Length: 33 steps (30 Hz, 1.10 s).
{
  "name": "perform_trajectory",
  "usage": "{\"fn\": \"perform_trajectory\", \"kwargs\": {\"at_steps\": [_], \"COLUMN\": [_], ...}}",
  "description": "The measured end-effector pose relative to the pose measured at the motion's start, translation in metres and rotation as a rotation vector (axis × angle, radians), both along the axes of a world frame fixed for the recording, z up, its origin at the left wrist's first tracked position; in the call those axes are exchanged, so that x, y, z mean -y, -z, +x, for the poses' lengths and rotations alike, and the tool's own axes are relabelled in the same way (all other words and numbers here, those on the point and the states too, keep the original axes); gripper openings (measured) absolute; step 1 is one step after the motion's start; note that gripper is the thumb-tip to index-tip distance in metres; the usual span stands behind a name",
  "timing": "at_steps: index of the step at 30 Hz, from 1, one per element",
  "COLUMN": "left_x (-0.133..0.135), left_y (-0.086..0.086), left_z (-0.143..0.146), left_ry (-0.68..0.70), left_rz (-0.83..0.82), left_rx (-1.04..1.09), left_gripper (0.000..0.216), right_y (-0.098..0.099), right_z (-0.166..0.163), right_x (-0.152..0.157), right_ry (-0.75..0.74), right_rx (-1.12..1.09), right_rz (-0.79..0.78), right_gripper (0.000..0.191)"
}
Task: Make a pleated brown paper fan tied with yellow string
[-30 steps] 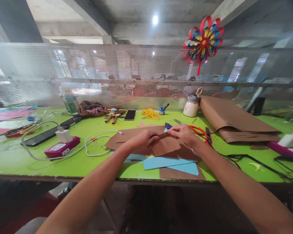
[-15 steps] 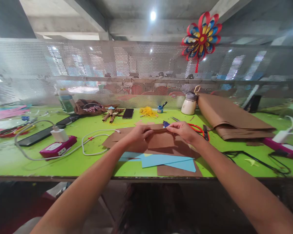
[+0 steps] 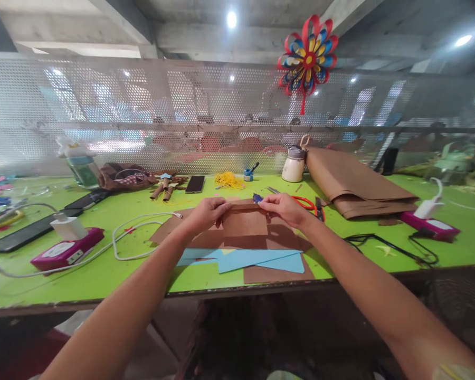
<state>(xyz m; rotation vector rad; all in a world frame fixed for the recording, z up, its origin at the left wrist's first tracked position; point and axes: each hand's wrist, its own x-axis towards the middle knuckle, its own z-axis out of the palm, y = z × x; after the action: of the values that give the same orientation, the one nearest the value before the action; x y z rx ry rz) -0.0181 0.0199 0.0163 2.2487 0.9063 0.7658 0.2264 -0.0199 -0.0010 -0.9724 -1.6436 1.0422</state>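
Brown paper piece (image 3: 245, 224) is dead centre, blue paper (image 3: 261, 260) at six o'clock, left hand (image 3: 209, 212) at ten and right hand (image 3: 287, 208) at two pinching its top edge, seemingly for even tension!

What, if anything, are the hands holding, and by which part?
A piece of brown paper, held by its far edge: the left hand pinches near the left end, the right hand near the right end.
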Motion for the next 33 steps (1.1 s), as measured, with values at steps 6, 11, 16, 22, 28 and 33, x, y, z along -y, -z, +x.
{"fn": "perform_trajectory", "kwargs": {"at_steps": [6,11,16,22,28,33], "left_x": [0.011,0.018,0.021,0.015,0.012,0.004], "left_y": [0.0,0.0,0.001,0.009,0.01,0.009], "left_z": [0.004,0.011,0.016,0.017,0.015,0.013], "left_ry": [0.076,0.113,0.15,0.121,0.103,0.034], "left_rz": [0.002,-0.064,-0.335,-0.413,-0.356,-0.257], "left_rx": [-0.073,0.072,0.386,0.411,0.347,0.378], "left_gripper": [0.039,0.04,0.032,0.03,0.028,0.028], "right_y": [-0.003,-0.004,0.002,0.01,0.014,0.012], "right_z": [-0.012,-0.022,-0.026,-0.034,-0.032,-0.027], "right_x": [0.009,0.016,0.013,0.011,0.008,0.009], "right_ry": [0.031,0.056,0.148,0.128,0.022,0.184], "right_rx": [0.279,0.324,0.163,0.14,0.109,0.352], "right_rz": [0.19,0.169,0.177,0.146,0.098,0.373], "right_gripper": [0.03,0.032,0.033,0.032,0.029,0.019]}}
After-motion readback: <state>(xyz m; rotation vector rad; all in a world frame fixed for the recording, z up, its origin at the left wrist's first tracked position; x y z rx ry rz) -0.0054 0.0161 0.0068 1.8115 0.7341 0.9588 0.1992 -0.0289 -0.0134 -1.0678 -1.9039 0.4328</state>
